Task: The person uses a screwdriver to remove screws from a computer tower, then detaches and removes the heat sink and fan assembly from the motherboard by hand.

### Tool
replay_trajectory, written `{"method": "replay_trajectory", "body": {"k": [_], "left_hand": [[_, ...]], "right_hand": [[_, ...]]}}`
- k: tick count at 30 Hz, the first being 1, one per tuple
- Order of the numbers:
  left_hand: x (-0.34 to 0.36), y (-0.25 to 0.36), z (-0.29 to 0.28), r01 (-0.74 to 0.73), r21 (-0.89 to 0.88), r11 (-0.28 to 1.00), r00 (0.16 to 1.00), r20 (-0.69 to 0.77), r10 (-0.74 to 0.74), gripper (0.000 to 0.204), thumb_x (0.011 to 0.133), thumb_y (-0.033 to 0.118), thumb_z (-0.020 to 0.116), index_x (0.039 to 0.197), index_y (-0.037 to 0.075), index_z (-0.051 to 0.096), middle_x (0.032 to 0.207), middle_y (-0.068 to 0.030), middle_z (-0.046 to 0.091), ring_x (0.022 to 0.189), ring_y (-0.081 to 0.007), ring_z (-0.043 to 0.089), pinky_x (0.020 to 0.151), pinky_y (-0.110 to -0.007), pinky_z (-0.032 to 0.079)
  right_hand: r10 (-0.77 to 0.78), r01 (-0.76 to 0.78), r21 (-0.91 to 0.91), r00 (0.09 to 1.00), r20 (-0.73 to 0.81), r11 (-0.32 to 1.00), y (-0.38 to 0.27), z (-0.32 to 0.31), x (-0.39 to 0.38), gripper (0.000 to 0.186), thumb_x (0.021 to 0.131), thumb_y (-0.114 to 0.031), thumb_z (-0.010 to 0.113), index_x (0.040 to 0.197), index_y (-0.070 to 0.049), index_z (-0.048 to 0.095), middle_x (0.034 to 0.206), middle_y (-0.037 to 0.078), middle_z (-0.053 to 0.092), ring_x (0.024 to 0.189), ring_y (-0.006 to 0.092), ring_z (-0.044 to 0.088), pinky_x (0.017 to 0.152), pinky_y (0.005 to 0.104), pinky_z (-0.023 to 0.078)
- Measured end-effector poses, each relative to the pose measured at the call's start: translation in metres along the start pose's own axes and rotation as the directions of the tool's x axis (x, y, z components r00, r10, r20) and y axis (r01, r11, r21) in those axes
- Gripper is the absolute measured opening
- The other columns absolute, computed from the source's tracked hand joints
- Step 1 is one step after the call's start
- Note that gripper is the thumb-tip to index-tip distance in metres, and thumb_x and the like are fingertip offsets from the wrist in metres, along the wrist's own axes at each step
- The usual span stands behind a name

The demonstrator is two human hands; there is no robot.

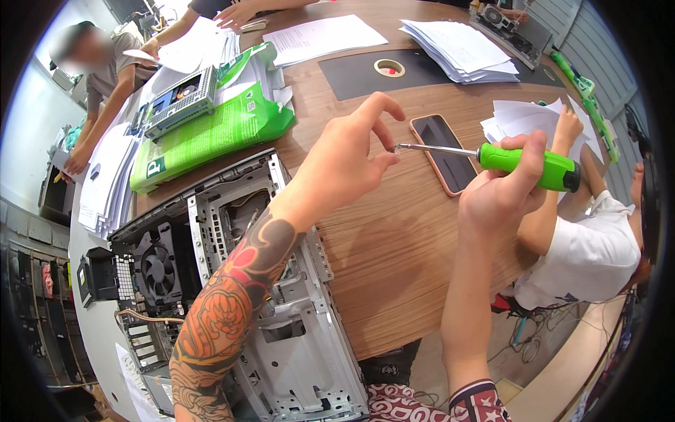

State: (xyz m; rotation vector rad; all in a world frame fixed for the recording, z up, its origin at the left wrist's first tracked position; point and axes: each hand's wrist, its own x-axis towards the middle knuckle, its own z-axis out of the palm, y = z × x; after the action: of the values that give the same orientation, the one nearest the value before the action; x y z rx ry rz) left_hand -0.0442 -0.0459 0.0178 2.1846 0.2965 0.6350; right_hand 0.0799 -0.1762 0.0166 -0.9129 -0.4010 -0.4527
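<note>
My right hand (pixel 500 184) grips a green-handled screwdriver (pixel 527 167), its metal shaft pointing left over the wooden tabletop. At the shaft's tip, my left hand (pixel 355 151) has its index finger arched and its thumb and middle finger close around a tiny piece, too small to name. An orange-cased phone (pixel 443 155) lies just beyond the screwdriver. Below my tattooed left forearm sits an opened metal computer case (pixel 288 352) with a black fan (pixel 158 271) inside, partly hidden by that arm.
A green paper pack (pixel 204 141) carries a metal unit (pixel 179 105). Paper stacks (pixel 457 49), tape (pixel 389 68) and a dark mat (pixel 351 84) lie at the back. Co-workers are at the left (pixel 105 77), at the back and at the right (pixel 576 246), close to my right arm.
</note>
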Motion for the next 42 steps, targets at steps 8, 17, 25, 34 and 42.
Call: {"method": "replay_trajectory", "body": {"k": [8,17,25,34,42], "left_hand": [[0.0,-0.002,-0.001,-0.027,0.024,0.999,1.0,0.01,0.027,0.047,0.079,-0.001,0.078,0.12,0.011,0.058,0.088,0.0012,0.071,0.058,-0.0086,0.044,0.06,-0.026,0.04],[0.0,0.002,-0.001,0.002,0.0,1.0,0.999,0.032,-0.002,0.048,0.079,-0.003,0.077,0.121,0.01,0.058,0.087,0.0007,0.07,0.057,-0.0071,0.042,0.058,-0.025,0.039],[0.0,0.002,0.001,0.005,0.024,1.0,1.0,0.029,-0.006,0.047,0.078,-0.003,0.078,0.12,0.01,0.06,0.087,0.0014,0.07,0.058,-0.0069,0.043,0.059,-0.024,0.04],[-0.001,0.004,0.0,0.009,0.024,1.0,0.999,0.037,-0.01,0.046,0.078,-0.001,0.078,0.118,0.01,0.06,0.088,0.0011,0.07,0.059,-0.0067,0.045,0.06,-0.025,0.04],[-0.002,0.004,0.0,0.017,0.015,1.0,0.999,0.048,-0.018,0.046,0.078,0.0,0.079,0.119,0.01,0.06,0.088,0.0002,0.07,0.06,-0.0073,0.046,0.061,-0.024,0.041]], "right_hand": [[-0.017,0.017,-0.03,1.0,0.017,0.999,-0.001,-0.001,0.003,0.04,0.095,-0.034,0.071,0.07,-0.006,0.058,0.067,0.001,0.056,0.06,0.0095,0.05,0.056,0.0251,0.034],[0.018,-0.012,-0.048,0.994,0.108,0.999,-0.002,-0.003,0.0,0.035,0.096,-0.027,0.073,0.074,-0.003,0.061,0.067,0.004,0.061,0.062,0.0107,0.055,0.061,0.0258,0.042],[-0.017,0.018,-0.009,0.992,0.128,1.0,-0.003,-0.002,-0.003,0.031,0.095,-0.024,0.073,0.078,-0.001,0.061,0.069,0.005,0.061,0.065,0.0106,0.055,0.062,0.026,0.041],[-0.016,0.016,-0.003,0.989,0.147,1.0,-0.002,-0.002,-0.005,0.03,0.095,-0.023,0.074,0.078,-0.001,0.062,0.07,0.005,0.061,0.066,0.0107,0.055,0.064,0.0264,0.042],[-0.041,0.043,-0.007,0.985,0.167,0.999,0.0,-0.002,-0.006,0.031,0.095,-0.023,0.075,0.078,-0.002,0.062,0.07,0.005,0.062,0.065,0.0103,0.054,0.065,0.026,0.042]]}}
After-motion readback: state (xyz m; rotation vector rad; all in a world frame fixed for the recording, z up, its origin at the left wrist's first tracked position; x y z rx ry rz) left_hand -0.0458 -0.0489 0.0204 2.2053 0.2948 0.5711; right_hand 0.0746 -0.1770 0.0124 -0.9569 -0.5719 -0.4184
